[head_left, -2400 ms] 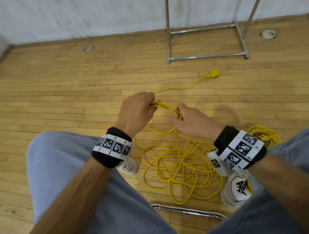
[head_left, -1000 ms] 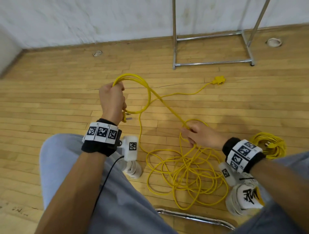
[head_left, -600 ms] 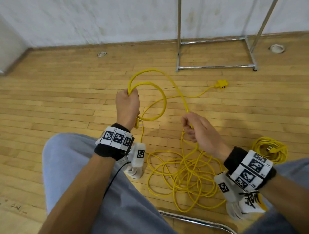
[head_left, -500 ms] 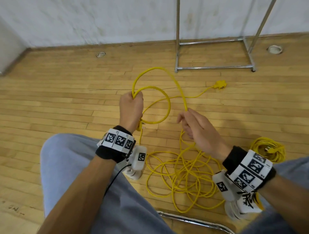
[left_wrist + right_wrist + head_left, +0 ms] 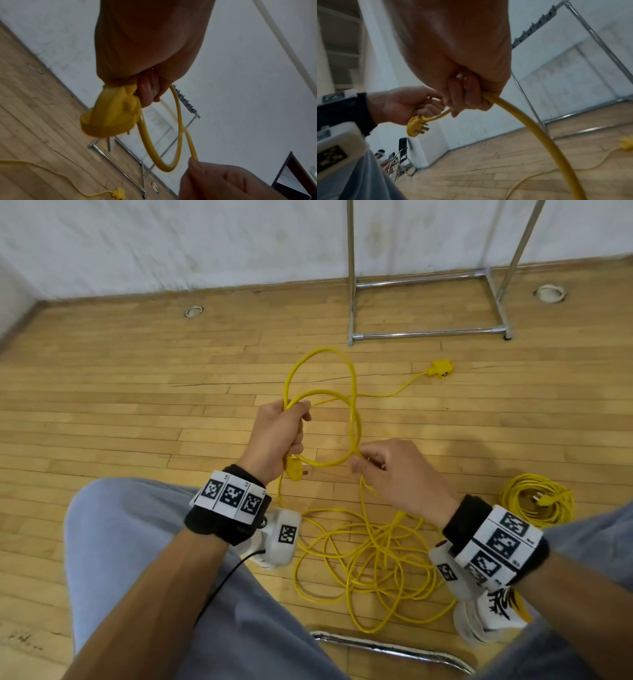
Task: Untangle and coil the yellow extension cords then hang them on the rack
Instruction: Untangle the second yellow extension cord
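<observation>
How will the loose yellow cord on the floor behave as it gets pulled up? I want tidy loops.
The yellow cord looks floppy: it lies in slack, overlapping curves, so strands may drag and snag. It seems springy too, since the loops gripped by the left hand stand open, rounded. The right hand pinching it probably steadies each loop.

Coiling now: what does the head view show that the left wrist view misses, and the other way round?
Only the head view shows the loose tangle of cord on the floor between the shoes, a second, already coiled cord to the right, and two loops standing above the left hand.

Only the left wrist view shows the top bar of the rack, with its row of pegs.

Both show the plug hanging below the left hand, the right hand pinching the cord beside it, and the socket end lying near the rack's base.
</observation>
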`<act>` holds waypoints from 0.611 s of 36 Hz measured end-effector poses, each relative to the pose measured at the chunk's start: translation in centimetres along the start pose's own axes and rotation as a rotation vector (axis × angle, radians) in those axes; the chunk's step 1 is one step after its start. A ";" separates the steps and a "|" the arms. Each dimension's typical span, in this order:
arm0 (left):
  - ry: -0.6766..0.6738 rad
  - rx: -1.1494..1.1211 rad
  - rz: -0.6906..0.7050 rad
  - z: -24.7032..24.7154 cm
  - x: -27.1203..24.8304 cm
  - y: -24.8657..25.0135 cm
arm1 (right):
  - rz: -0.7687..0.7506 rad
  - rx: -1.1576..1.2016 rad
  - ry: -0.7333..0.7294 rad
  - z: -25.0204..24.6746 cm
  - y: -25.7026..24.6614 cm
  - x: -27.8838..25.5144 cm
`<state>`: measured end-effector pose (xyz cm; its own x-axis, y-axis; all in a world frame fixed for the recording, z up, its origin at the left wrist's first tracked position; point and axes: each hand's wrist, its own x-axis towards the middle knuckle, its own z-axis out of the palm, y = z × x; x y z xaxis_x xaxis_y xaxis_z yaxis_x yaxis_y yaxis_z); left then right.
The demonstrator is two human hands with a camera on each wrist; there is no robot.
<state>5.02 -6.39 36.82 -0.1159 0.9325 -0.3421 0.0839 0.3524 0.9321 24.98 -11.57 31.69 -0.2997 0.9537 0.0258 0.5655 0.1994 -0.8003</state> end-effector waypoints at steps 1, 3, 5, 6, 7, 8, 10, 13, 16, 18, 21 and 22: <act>0.003 0.007 0.009 -0.1 0.0 0.1 | 0.030 0.000 0.039 -0.2 0.1 0.2; 0.011 0.029 0.022 -0.3 0.0 0.3 | 0.101 0.011 0.134 -0.6 0.7 0.7; 0.021 0.080 0.054 -0.5 0.0 0.4 | 0.175 0.082 0.201 -1.2 1.4 1.3; 0.025 0.124 0.082 -0.6 0.0 0.4 | 0.215 0.124 0.213 -1.5 1.8 1.6; 0.028 0.180 0.116 -0.7 0.1 0.4 | 0.253 0.159 0.214 -1.7 2.2 1.8; 0.027 0.235 0.152 -0.7 0.0 0.3 | 0.283 0.190 0.204 -2.0 2.5 2.0; 0.011 0.312 0.209 -0.6 -0.2 0.3 | 0.311 0.254 0.171 -2.2 2.7 2.1; -0.032 0.374 0.262 -0.4 -0.6 0.4 | 0.299 0.396 0.115 -2.1 1.9 2.0; -0.042 0.471 0.313 -0.4 -0.9 0.5 | 0.264 0.617 0.094 -2.1 0.2 1.9; -0.057 0.530 0.351 -0.4 -0.9 0.5 | 0.216 0.730 0.037 -2.4 -0.9 1.6; -0.048 0.597 0.385 -0.2 -0.7 0.3 | 0.135 0.741 -0.121 -2.6 -1.8 1.2; -0.047 0.613 0.395 -0.2 -0.6 0.1 | 0.111 0.709 -0.166 -2.5 -2.0 1.0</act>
<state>4.90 -6.95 37.16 0.0786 0.9968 -0.0115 0.6511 -0.0426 0.7578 25.50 -10.49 34.86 -0.4141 0.9017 -0.1243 -0.0168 -0.1441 -0.9894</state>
